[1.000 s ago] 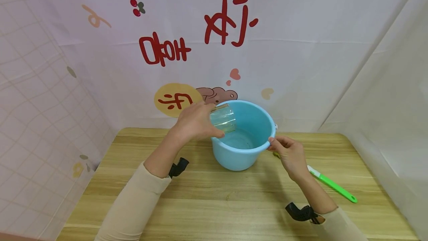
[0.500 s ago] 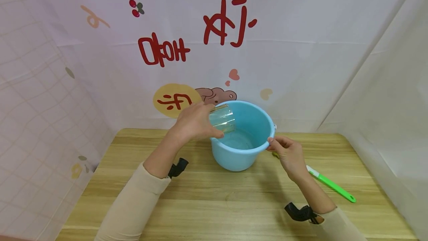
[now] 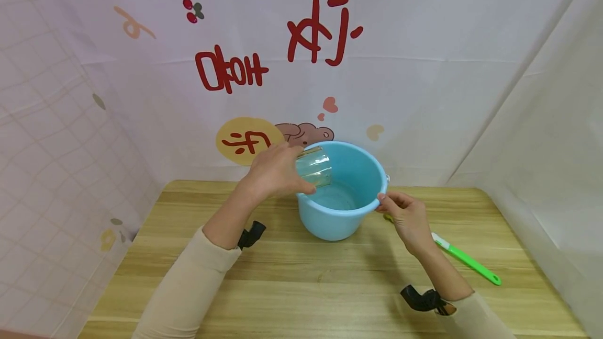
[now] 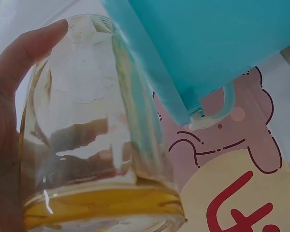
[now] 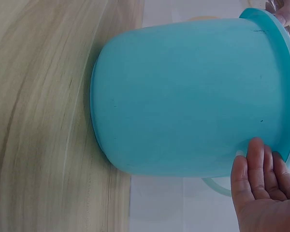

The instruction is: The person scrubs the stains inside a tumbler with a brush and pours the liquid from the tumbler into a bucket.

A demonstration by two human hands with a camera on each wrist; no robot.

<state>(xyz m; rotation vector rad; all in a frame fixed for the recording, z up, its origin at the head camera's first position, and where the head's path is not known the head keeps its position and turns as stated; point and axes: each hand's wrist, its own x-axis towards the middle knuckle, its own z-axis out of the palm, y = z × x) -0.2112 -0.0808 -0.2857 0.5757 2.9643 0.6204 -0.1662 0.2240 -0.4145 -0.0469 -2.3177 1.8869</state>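
Note:
A light blue plastic bucket point(image 3: 330, 224) stands upright on the wooden table. My left hand point(image 3: 277, 171) grips a clear, amber-tinted drinking glass point(image 3: 314, 167), tipped on its side with its mouth over the bucket's inside at the left rim. In the left wrist view the glass point(image 4: 96, 125) shows a thick yellow-amber band at its base, and the thumb lies along its wall. At the bucket's right side, my right hand point(image 3: 409, 218) pinches the rim between thumb and fingers. Those fingers point(image 5: 256, 164) lie against the outer wall just below the rim in the right wrist view.
To the right of the bucket lies a tool with a green handle point(image 3: 471, 263) and white neck; its far end is hidden behind the right hand. The wooden table point(image 3: 301, 297) meets a printed white cloth point(image 3: 424, 93) at the back. Cloth hangs at both sides too.

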